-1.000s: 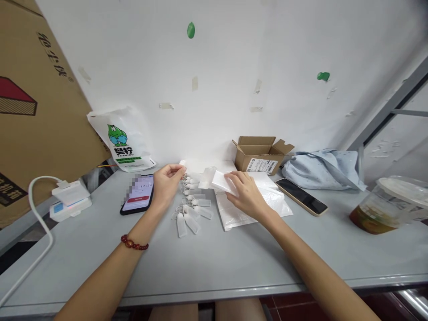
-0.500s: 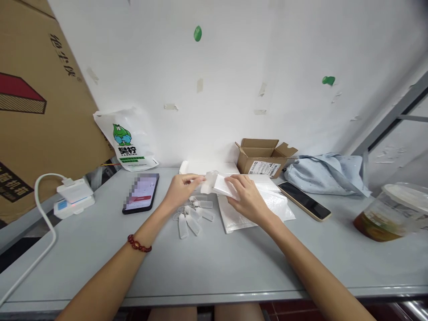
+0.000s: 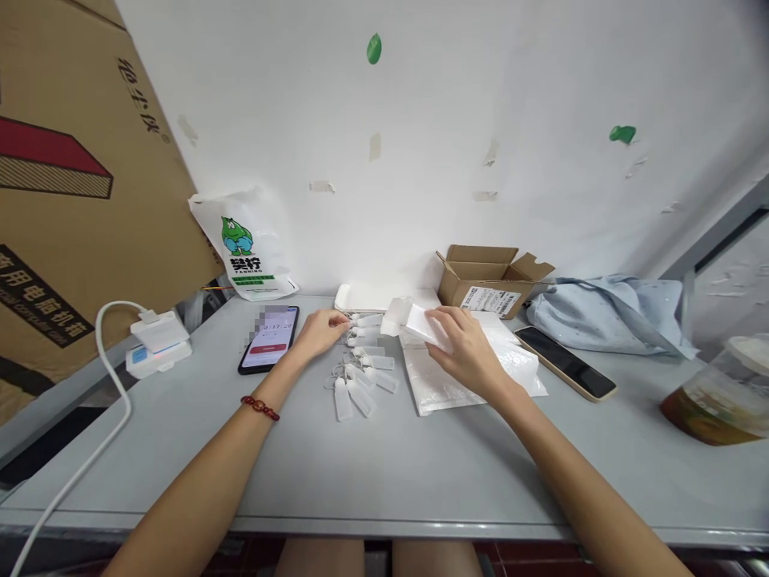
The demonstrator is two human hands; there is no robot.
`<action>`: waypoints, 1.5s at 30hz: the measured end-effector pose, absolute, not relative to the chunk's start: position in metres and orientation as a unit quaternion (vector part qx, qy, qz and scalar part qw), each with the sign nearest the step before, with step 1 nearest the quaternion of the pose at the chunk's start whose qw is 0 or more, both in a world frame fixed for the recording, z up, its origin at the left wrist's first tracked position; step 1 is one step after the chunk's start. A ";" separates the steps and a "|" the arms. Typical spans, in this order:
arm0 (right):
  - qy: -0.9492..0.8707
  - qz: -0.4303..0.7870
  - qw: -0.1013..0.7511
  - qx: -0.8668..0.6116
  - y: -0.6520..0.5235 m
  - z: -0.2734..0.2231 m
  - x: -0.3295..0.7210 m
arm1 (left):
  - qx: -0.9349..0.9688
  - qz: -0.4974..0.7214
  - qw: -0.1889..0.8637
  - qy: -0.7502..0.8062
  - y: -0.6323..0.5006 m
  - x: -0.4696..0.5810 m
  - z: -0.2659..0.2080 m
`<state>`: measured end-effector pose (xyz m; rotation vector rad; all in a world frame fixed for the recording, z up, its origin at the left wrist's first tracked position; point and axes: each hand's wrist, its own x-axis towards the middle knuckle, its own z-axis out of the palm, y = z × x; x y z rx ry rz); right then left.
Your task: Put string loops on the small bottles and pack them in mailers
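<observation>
My right hand (image 3: 465, 344) grips a small white box (image 3: 425, 324) by its sides, above the white padded mailers. The box's end flap (image 3: 396, 316) stands out on the left, and its inside is hidden. My left hand (image 3: 324, 331) is closed in a pinch at the ring end of a frosted white key tag (image 3: 368, 320), just left of the box. Several more such key tags (image 3: 360, 394) with small metal rings lie in a loose row on the table, running towards me. A beaded bracelet (image 3: 260, 407) is on my left wrist.
White padded mailers (image 3: 444, 393) lie under my right hand, with an open cardboard box (image 3: 489, 280) behind. A lit phone (image 3: 268, 340), a dark phone (image 3: 565, 363), a plastic tub of liquid (image 3: 714, 405), a blue cloth bag (image 3: 609, 316) and a white charger (image 3: 159, 343) stand around.
My left hand has moved from the box's flap down to the key tags. More tags now show at the row's far end. My right hand still holds the box. The view has shifted slightly left.
</observation>
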<state>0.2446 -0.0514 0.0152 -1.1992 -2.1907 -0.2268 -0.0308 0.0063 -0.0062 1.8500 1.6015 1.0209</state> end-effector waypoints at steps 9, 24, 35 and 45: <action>-0.832 -0.077 0.306 -0.456 -0.054 0.017 0.242 | 0.604 0.418 0.320 0.599 0.014 -0.025 -0.020; -0.828 -0.071 0.303 -0.467 -0.054 0.020 0.244 | 0.682 0.398 0.259 0.556 0.009 -0.022 -0.012; -0.829 -0.074 0.294 -0.470 -0.054 0.020 0.243 | 0.737 0.340 0.231 0.536 -0.007 -0.009 0.003; -0.827 -0.066 0.293 -0.476 -0.053 0.019 0.244 | 0.617 0.495 0.272 0.548 -0.018 -0.018 0.035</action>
